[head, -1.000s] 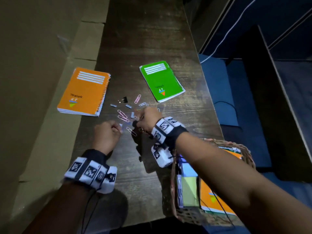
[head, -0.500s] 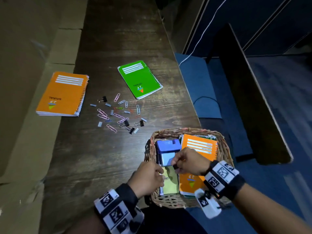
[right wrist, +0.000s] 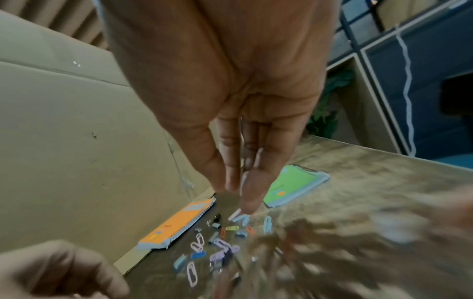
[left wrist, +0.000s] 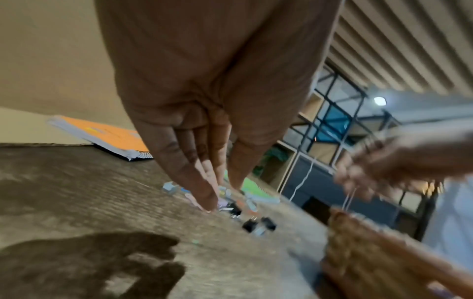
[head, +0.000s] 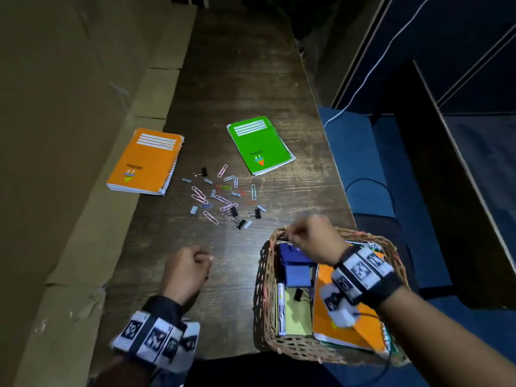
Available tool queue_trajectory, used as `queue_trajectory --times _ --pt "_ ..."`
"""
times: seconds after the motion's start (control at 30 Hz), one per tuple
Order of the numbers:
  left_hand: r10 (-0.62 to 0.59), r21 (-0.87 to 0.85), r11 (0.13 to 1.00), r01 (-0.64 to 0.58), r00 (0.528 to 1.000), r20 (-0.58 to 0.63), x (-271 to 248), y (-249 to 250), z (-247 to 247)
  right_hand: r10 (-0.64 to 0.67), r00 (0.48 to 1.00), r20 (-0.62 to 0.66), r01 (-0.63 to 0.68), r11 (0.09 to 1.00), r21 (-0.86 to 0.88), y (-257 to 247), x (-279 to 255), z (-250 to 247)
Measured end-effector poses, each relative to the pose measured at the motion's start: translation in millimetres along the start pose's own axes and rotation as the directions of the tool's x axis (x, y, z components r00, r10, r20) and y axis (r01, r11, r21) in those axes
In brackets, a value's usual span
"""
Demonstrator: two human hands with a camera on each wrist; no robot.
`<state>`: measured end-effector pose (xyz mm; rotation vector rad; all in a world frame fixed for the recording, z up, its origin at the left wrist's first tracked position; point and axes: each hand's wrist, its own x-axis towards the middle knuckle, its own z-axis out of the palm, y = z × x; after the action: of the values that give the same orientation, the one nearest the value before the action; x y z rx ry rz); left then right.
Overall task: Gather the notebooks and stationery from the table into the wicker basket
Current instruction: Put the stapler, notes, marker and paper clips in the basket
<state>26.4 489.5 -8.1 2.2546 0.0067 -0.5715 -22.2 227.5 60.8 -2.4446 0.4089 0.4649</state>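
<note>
The left hand (head: 186,270) hangs over the bare wood of the table (head: 245,79), to the left of the wicker basket (head: 265,291). From the head view its fingers look curled in; the left wrist view shows the fingers (left wrist: 194,172) reaching down close together with the thumb beside them, nothing visible between them. Whether it holds some small item cannot be told.

The right hand (head: 312,237) is above the far rim of the basket, blurred. In the right wrist view its fingers (right wrist: 245,168) are long and fairly straight, pressed side by side, and no object shows in them.

Inside the basket lie an orange notebook (head: 349,328) along the right side, a blue block (head: 297,270) at the far left, yellow-green sticky notes (head: 296,314) nearer, a black binder clip (head: 298,294) on top of them, and a white marker (head: 281,308) along the left wall.

Beyond the basket, on the table, a scatter of paper clips and binder clips (head: 223,196) remains. Farther from the basket, a green notebook (head: 259,145) lies flat past the scatter, and another orange notebook (head: 145,162) lies far left of the basket, by the cardboard (head: 69,107) edging the table.
</note>
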Motion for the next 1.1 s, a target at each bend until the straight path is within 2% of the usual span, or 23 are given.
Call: queue_trajectory --times 0.03,0.1,0.2,0.3,0.43,0.53,0.7,0.77,0.9,0.97,1.0,1.03,1.1 --pt "0.064 0.153 0.987 -0.055 0.996 -0.054 11 3 -2 -0.029 0.998 -0.047 0.029 1.000 -0.010 -13 18 -4" --pt "0.142 0.289 0.950 -0.117 0.988 -0.066 35 11 0 -0.061 0.997 -0.054 0.055 0.993 -0.106 -36 60 -2" --pt "0.291 0.407 0.872 -0.273 0.956 0.017 68 21 9 -0.054 0.992 0.111 0.092 0.923 -0.374 -51 112 8" --pt "0.420 0.554 0.721 -0.418 0.898 0.131 89 24 10 -0.107 0.946 0.307 0.262 0.808 -0.527 -54 137 12" --pt "0.408 0.638 0.646 -0.420 0.896 0.177 108 15 5 -0.048 0.904 0.424 0.337 0.689 -0.641 -63 154 18" --pt "0.364 0.666 0.638 -0.387 0.913 0.182 114 10 5 -0.010 0.887 0.462 0.343 0.686 -0.642 -70 164 26" --pt "0.298 0.721 0.608 -0.333 0.937 0.182 111 17 7 -0.116 0.879 0.462 0.417 0.657 -0.629 -68 163 32" --pt "0.273 0.796 0.507 -0.330 0.938 0.215 112 18 9 -0.193 0.874 0.446 0.450 0.667 -0.594 -65 158 29" --pt "0.251 0.868 0.351 -0.351 0.929 0.273 102 14 17 -0.212 0.887 0.410 0.435 0.679 -0.592 -63 148 21" --pt "0.246 0.859 0.367 -0.357 0.928 0.281 92 13 17 -0.183 0.876 0.445 0.439 0.684 -0.583 -66 147 19" --pt "0.239 0.839 0.410 -0.358 0.930 0.280 87 13 16 -0.142 0.876 0.460 0.418 0.697 -0.582 -67 148 20" --pt "0.210 0.809 0.486 -0.332 0.942 0.260 81 17 14 -0.125 0.880 0.458 0.402 0.708 -0.580 -67 149 19" --pt "0.150 0.661 0.711 -0.240 0.970 0.191 68 25 12 -0.088 0.893 0.442 0.358 0.733 -0.579 -65 154 16"
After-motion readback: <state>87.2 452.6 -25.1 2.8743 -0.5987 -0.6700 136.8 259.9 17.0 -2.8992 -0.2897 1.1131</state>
